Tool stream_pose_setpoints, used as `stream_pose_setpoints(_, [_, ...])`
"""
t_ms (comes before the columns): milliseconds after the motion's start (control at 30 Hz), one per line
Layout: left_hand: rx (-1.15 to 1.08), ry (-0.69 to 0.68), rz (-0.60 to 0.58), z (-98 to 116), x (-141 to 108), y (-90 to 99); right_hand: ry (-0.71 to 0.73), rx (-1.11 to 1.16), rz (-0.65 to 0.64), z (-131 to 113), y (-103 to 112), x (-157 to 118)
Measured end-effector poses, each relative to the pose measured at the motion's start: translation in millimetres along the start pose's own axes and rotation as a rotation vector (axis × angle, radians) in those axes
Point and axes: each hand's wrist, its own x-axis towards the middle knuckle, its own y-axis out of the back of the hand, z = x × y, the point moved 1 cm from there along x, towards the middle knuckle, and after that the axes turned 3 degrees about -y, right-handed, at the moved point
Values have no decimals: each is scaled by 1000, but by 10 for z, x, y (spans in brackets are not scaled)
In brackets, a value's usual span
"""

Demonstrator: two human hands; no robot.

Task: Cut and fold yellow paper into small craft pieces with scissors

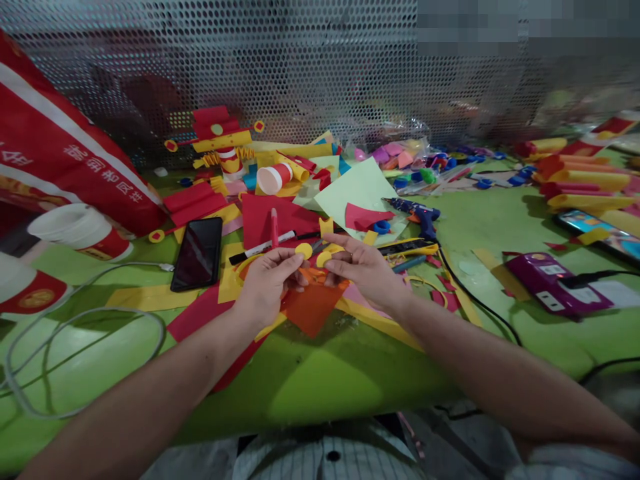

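Between the thumb and index finger of my left hand [273, 280] is a small yellow paper disc [304, 251]. My right hand [363, 270] pinches a second yellow disc [324, 259], close beside the first but apart from it. Below both hands lies an orange paper piece [313, 310] on red and yellow sheets. A red pen [275, 228] and a white marker [265, 246] are just beyond my left hand. The blue glue gun [417, 213] rests on the table past my right hand, near a yellow-edged cutter [407, 247].
A black phone [197, 255], paper cups [83, 230] and a looped white cable [163, 327] are on the left. A purple power strip [557, 283] and another phone [600, 233] lie right. Paper scraps and a perforated metal screen [300, 73] stand behind.
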Motion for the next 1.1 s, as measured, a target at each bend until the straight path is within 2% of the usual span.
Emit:
stream_pose_setpoints(333, [34,33,-42,-44,-10,-52,-58,43,40,-2,-35,7])
stream_pose_setpoints(800, [291,-44,-57,-34,-75,-91,-28,-10,94,8,-36,-4])
stream_pose_setpoints(933, [293,-43,-94,-27,-90,-98,-31,-6,83,18,-30,-13])
stream_pose_setpoints(1100, [312,-68,-70,-37,-60,-77,-37,-11,51,3,-38,-23])
